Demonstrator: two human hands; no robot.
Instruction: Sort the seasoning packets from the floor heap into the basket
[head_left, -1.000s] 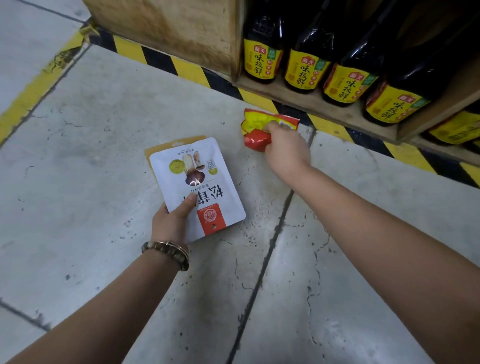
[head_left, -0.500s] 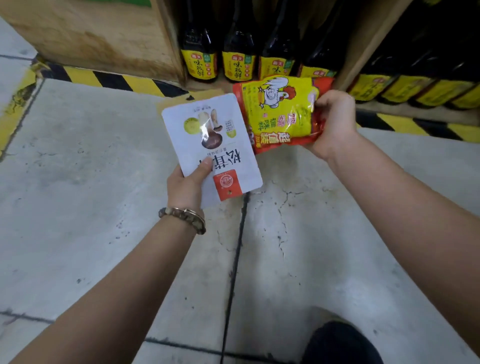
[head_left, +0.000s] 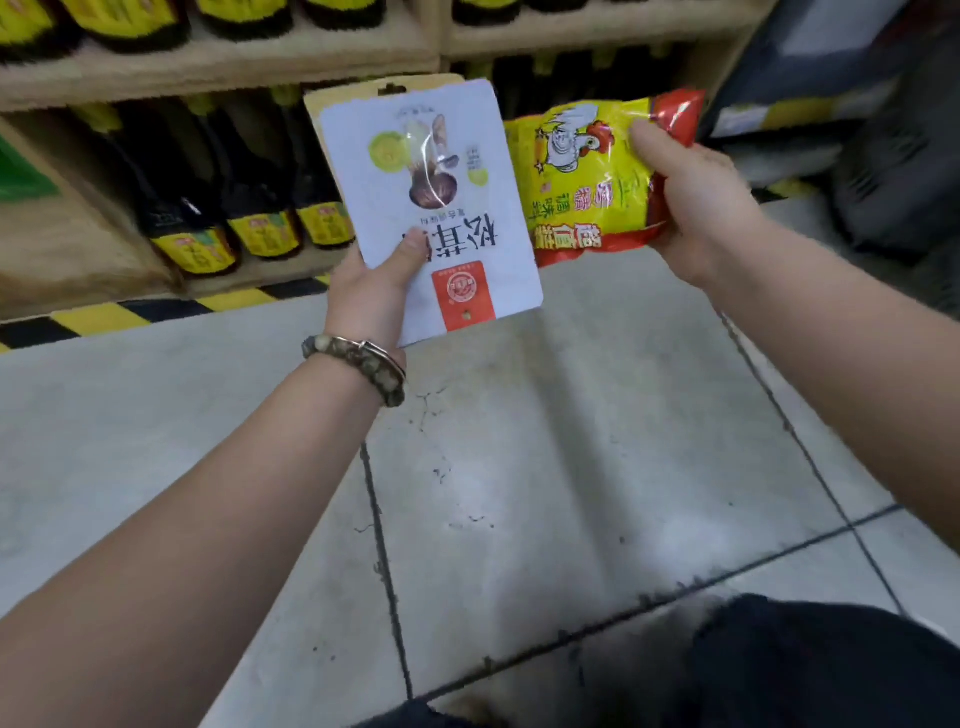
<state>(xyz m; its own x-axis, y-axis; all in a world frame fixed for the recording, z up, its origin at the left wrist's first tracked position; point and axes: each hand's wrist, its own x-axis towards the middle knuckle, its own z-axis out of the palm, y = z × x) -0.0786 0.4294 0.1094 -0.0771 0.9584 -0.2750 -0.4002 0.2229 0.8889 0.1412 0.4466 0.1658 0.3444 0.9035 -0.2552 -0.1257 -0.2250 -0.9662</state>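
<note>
White packet (head_left: 431, 208) I saw pinched in my left hand (head_left: 369, 296); just right, my right hand (head_left: 696, 208) had its fingers (head_left: 649, 143) clasped round the yellow packet (head_left: 582, 176).

The white seasoning packet (head_left: 457, 156) carries large black characters 松茸, upside down, toward its six o'clock end. Characters on the yellow seasoning packet (head_left: 582, 176) and the bottle labels (head_left: 265, 234) are too blurred to read.
</note>
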